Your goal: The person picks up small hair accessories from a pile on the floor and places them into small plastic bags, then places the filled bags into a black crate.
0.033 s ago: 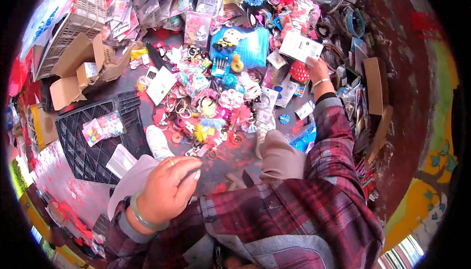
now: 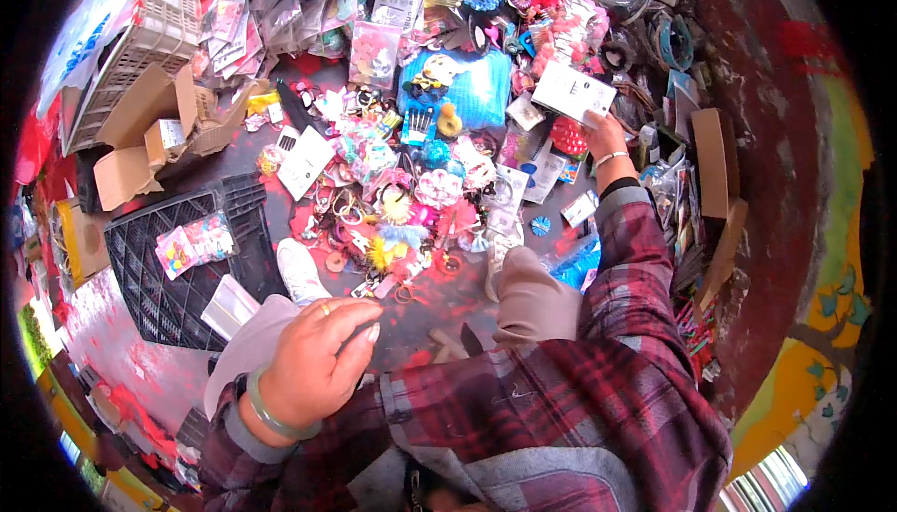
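My right hand reaches out at the far right and grips the near right corner of a white card with dark print. Just beside that hand sits a red hair piece with pale dots. My left hand hovers over my lap, loosely curved, with a gap between thumb and fingers and nothing in it. Ahead of me lies a heap of hair accessories: a pink-and-white scrunchie, a yellow feathery piece and several hair ties. Another white card rests on the heap's left side.
At left are a black plastic crate with a colourful packet on it, an open cardboard box and a pale crate. A blue bundle lies behind the heap. Cardboard stands along the right edge.
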The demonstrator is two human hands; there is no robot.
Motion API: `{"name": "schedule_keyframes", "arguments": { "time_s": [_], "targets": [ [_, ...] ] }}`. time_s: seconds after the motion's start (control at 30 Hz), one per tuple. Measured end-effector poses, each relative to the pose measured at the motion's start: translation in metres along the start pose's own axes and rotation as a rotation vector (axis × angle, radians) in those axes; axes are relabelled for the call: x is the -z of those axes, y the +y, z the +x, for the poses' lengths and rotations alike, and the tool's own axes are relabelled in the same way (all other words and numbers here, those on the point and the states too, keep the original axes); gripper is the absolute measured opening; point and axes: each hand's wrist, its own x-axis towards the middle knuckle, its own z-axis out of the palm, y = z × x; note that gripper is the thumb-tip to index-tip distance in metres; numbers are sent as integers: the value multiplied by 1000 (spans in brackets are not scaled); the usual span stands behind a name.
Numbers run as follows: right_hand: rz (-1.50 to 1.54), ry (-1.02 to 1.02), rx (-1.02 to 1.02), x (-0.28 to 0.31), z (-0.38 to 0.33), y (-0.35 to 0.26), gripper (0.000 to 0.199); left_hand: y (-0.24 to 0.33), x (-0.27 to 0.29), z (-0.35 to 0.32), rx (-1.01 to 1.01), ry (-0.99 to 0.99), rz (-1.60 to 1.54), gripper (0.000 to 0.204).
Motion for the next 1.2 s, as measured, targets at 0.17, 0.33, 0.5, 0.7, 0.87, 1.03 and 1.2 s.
{"name": "schedule_keyframes", "arguments": {
  "time_s": [0.17,0.33,0.5,0.7,0.87,1.03,1.2],
  "targets": [
    [-64,121,20,25,-2,-2,24,0,-1,4,-10,-15,-3,18],
    [208,192,116,21,-1,-9,31,3,-2,2,17,-9,7,18],
    [-167,55,-96,-28,-12,22,36,2,-2,3,7,-13,1,18],
    [-1831,-263,835,-139,-41,62,40,3,-3,3,20,2,-7,19],
    [-2188,-43,965,-156,-9,95,18,1,-1,4,16,-15,2,19],
    [-2213,-161,854,-158,0,76,15,-1,1,2,10,-20,-6,19],
    [-2060,-87,941,-162,-4,39,12,-1,1,-1,-15,-26,-1,18]
  ]
}}
